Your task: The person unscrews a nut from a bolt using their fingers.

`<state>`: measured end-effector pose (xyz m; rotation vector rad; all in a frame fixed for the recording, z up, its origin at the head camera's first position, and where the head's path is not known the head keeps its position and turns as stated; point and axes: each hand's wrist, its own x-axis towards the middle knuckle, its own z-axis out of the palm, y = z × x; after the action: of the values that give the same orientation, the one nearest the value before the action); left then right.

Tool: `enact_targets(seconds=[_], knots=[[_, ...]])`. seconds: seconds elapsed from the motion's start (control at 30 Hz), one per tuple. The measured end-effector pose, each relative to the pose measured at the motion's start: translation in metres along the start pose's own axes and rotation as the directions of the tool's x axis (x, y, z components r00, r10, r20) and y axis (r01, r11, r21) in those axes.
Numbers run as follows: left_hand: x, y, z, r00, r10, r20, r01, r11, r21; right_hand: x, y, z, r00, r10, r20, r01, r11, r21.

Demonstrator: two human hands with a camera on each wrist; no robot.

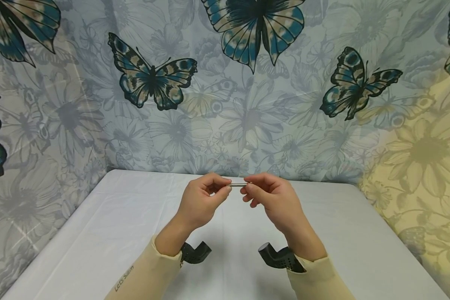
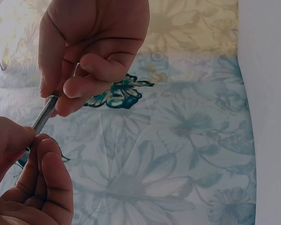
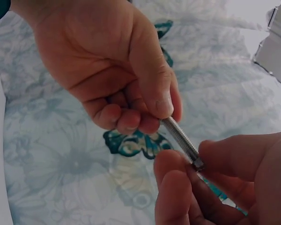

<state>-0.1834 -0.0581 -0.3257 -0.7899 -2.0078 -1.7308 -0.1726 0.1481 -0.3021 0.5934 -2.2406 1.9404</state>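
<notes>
A thin silver threaded metal rod (image 1: 238, 184) is held level between both hands, above the far part of the white table. My left hand (image 1: 200, 200) pinches one end with thumb and forefinger, and its fingers hide that end. At the other end, the thumb and forefinger of my right hand (image 1: 275, 198) pinch the rod. The right wrist view shows the thread along the rod (image 3: 181, 138) and a small nut-like piece (image 3: 198, 164) at the right fingertips. The right hand's other fingers are loosely curled below.
The table (image 1: 108, 233) has a white cover and reaches back to a butterfly-and-flower cloth (image 1: 247, 121) hanging behind and at both sides. Black curved mounts (image 1: 196, 253) stick out from both wrists, at the beige sleeves (image 1: 142, 271).
</notes>
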Motion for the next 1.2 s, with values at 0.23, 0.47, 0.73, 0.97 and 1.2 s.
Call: enact_targets(seconds=[0.23,0.47,0.73,0.97,1.2], knots=[[-0.0004,-0.0001,-0.0009,1.0,-0.01,0.003,0.01,1.0,0.002,-0.0004,0.0006,0.0009,0.998,-0.056,-0.023,0.057,0.997,0.046],[-0.0006,0.0011,0.0002,1.0,-0.004,0.002,0.004,1.0,-0.004,-0.0005,0.0005,-0.0008,0.999,0.035,0.005,-0.035,0.999,0.013],[-0.0011,0.0004,0.0008,1.0,-0.005,0.003,0.005,1.0,0.001,-0.0003,0.0018,-0.0007,1.0,-0.007,0.004,0.007,1.0,0.025],[-0.0008,0.0013,0.0,1.0,-0.004,0.001,0.004,1.0,-0.002,-0.0006,-0.0016,-0.0005,0.999,0.028,0.024,-0.029,0.999,0.019],[-0.0007,0.0027,0.001,1.0,-0.007,0.011,0.007,1.0,-0.012,-0.0001,-0.0017,-0.0001,0.999,0.036,0.011,-0.035,0.999,-0.039]])
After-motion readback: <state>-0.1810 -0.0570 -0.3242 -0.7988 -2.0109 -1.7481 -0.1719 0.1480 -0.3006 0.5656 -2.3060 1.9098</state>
